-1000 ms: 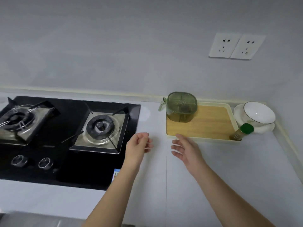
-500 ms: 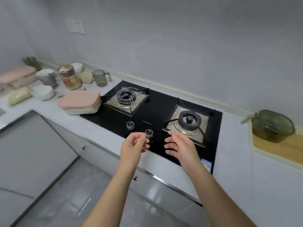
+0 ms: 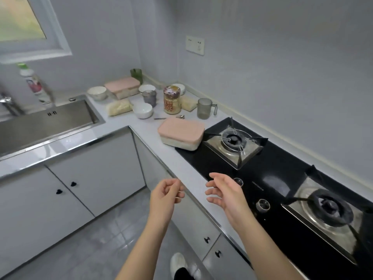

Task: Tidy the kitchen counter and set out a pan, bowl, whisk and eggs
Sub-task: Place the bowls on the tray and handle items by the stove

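My left hand (image 3: 165, 196) hovers in front of the counter edge with fingers loosely curled, holding nothing. My right hand (image 3: 224, 194) floats beside it over the counter's front strip, fingers relaxed and empty. Far back on the corner counter stand a white bowl (image 3: 143, 110), a second white bowl (image 3: 97, 93) and a third bowl (image 3: 147, 88). A pink-lidded box (image 3: 180, 133) lies beside the black gas hob (image 3: 282, 178). No pan, whisk or eggs show.
The corner counter is crowded: another pink-lidded box (image 3: 122, 87), a labelled jar (image 3: 172, 100), a grey mug (image 3: 204, 108), a grey cup (image 3: 149, 98), bagged food (image 3: 119, 107), a spoon (image 3: 169, 117). A steel sink (image 3: 46, 122) lies left. White cabinets (image 3: 90, 174) below.
My view has swung left from the tray end of the counter, past the hob, to the cluttered corner and sink. Both hands stay raised and empty in front of me.
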